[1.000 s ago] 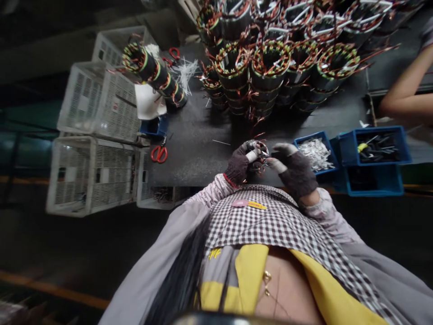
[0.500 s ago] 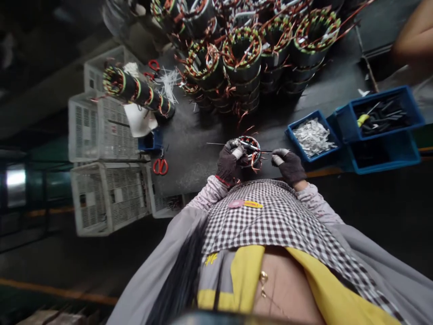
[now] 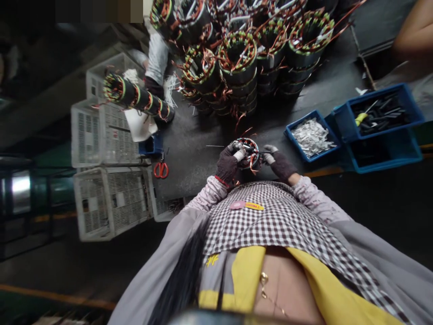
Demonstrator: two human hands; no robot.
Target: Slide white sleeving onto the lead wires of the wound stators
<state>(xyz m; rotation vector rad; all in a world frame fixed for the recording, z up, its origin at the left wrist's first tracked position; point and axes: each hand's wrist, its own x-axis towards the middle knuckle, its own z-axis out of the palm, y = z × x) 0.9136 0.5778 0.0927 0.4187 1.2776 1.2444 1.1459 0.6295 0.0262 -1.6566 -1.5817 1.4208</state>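
A small stator (image 3: pixel 253 163) with copper windings and loose copper leads sits on the dark table close to my body. My left hand (image 3: pixel 231 161), in a dark glove with pale fingertips, is closed on its left rim; the fingers partly hide the winding. At the right side, my right hand (image 3: pixel 278 163), gloved the same way, pinches a thin black sleeve (image 3: pixel 261 152) that runs toward the stator's opening. Where the sleeve's inner end sits among the wires is too small to tell. A thin pale rod (image 3: pixel 215 146) shows left of my left hand.
Stacked stators (image 3: pixel 238 76) stand at the back. On the right are a blue bin of white pieces (image 3: pixel 313 137) and a blue bin of black tubes (image 3: pixel 382 115). Red-handled scissors (image 3: pixel 161 169) lie left, near white crates (image 3: pixel 111 198). Another person's sleeve (image 3: pixel 157 56) reaches in behind a leaning stator column (image 3: pixel 135 97).
My right hand has moved left, closer to the stator, with the black sleeve. My left hand stays at the rim. Another person's arm has come in at upper left, where red-handled scissors showed before.
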